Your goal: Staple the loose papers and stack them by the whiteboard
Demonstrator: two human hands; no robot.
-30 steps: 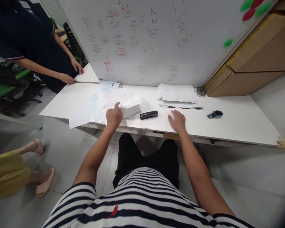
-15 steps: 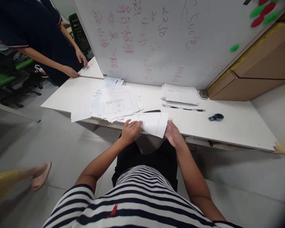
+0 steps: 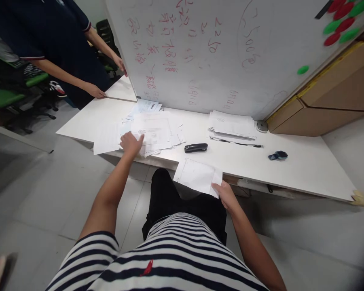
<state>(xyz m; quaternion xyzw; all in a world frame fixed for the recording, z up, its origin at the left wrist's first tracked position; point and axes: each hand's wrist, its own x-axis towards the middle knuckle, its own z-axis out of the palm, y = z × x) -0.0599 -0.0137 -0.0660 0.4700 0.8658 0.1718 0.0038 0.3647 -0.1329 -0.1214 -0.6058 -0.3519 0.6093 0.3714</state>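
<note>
A white printed sheet (image 3: pixel 197 176) hangs over the near tabletop (image 3: pixel 291 169) edge, pinched at its right corner. A loose, overlapping pile of papers (image 3: pixel 148 131) lies flat, far left.

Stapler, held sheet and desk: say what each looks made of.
Stapler: likely black plastic over metal, with a slight sheen.
Sheet in the right hand: thin matte white paper; it sags past the desk edge.
Desk: smooth white board, probably laminate; the core is not visible.
</note>
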